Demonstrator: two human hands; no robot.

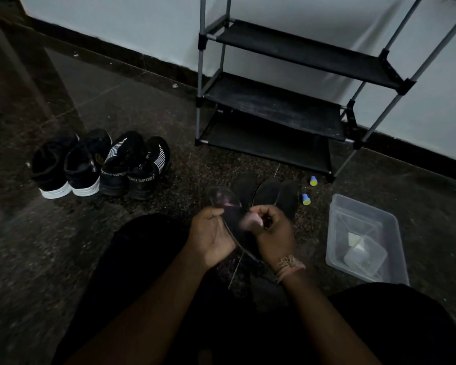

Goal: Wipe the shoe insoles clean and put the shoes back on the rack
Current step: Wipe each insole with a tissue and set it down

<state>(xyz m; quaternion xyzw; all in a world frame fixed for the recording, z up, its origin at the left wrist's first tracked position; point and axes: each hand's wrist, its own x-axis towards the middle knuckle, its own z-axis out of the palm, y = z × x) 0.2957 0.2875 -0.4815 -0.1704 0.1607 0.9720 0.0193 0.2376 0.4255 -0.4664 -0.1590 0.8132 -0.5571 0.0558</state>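
My left hand (211, 237) grips a dark insole (229, 209) by its edge, the toe end pointing away from me. Against its surface my right hand (270, 233) presses a small pale cloth (252, 221). Three more dark insoles (269, 192) lie side by side on the floor just beyond my hands. Two pairs of black shoes stand at the left: one pair with white soles (63, 164) and one pair marked SPORT with white stripes (136, 164). The black shoe rack (274, 106) stands at the wall, its shelves bare.
A clear plastic tub (363, 238) holding pale wipes or packets sits on the floor at my right. Two small blue and yellow bottles (309, 189) stand between the insoles and the rack's foot. My dark-clothed knees fill the lower frame. The floor is dark speckled stone.
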